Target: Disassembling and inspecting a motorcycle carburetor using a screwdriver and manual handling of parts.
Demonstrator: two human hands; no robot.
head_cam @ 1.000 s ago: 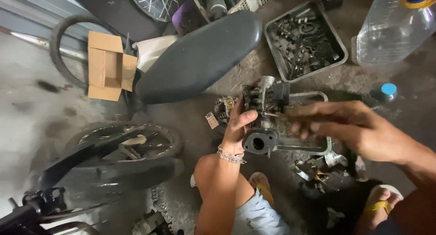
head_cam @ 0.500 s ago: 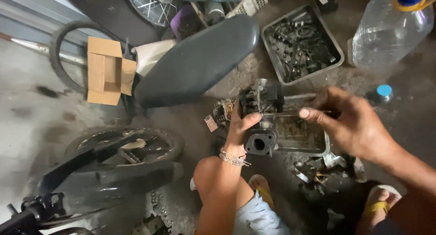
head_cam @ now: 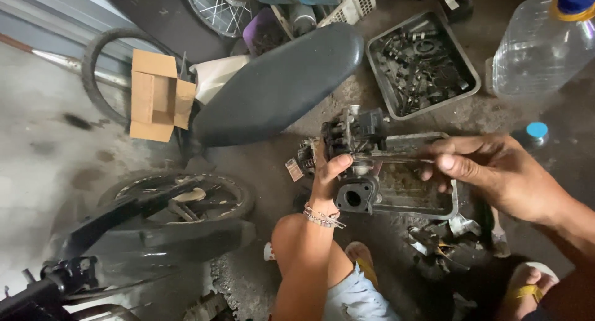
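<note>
Workshop floor viewed from above. A carburettor [head_cam: 354, 160], dark and grimy, is held up at centre frame by the left hand [head_cam: 325, 178], whose fingers are wrapped around its left side with the thumb pressed across the body; a beaded bracelet [head_cam: 322, 218] is worn at the wrist. From 3 o'clock the right hand [head_cam: 489, 172] is closed in a pinch on a slim metal tool [head_cam: 396, 154], apparently a screwdriver, whose tip is laid against the carburettor's upper body. The step in hand is judged to be the working of a screw or fitting on the body; the next move would call for the tip to be kept seated while the part is braced firmly against turning. Directly beneath the carburettor a shallow metal tray [head_cam: 447, 204] is seen. At 1 o'clock a second tray of loose parts [head_cam: 472, 73] is placed, with a clear plastic jug [head_cam: 538, 48] beyond it. A motorcycle seat [head_cam: 279, 85] lies at 11 o'clock, a cardboard box [head_cam: 158, 98] at 10 o'clock.
</note>
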